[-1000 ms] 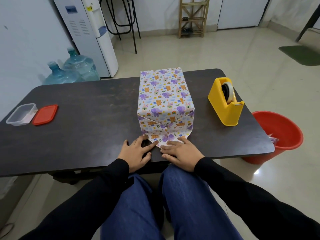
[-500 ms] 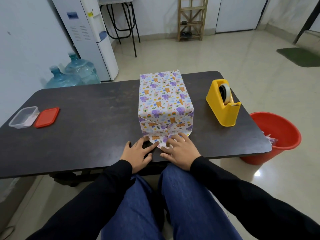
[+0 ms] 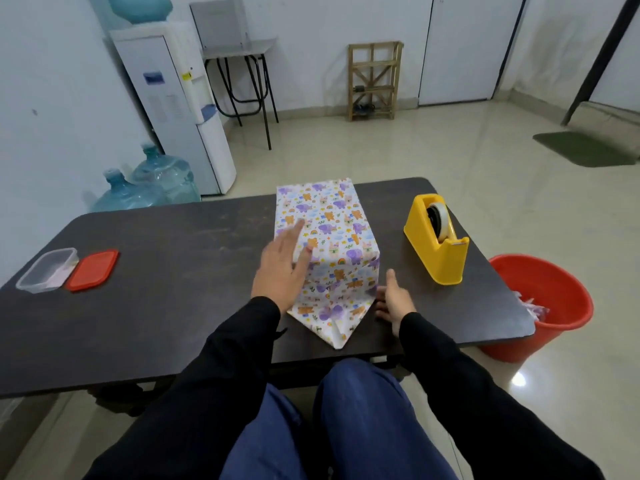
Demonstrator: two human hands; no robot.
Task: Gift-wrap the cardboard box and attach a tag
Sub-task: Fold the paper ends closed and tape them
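Note:
The box [image 3: 332,233], covered in white paper printed with cartoon animals, stands in the middle of the dark table [image 3: 166,271]. A pointed triangular paper flap [image 3: 329,320] lies flat on the table at the box's near end. My left hand [image 3: 282,268] is raised with straight fingers against the box's near left top edge. My right hand [image 3: 393,301] rests on the table at the box's near right corner, fingers relaxed. No tag is in view.
A yellow tape dispenser [image 3: 437,239] stands right of the box. At the table's left lie a clear plastic container [image 3: 46,274] and its red lid [image 3: 92,270]. A red bucket [image 3: 540,306] sits on the floor beyond the right edge.
Both hands have left the flap they were pressing. My left hand rose onto the box's left side; my right hand slid to the box's right corner. The camera tilted up.

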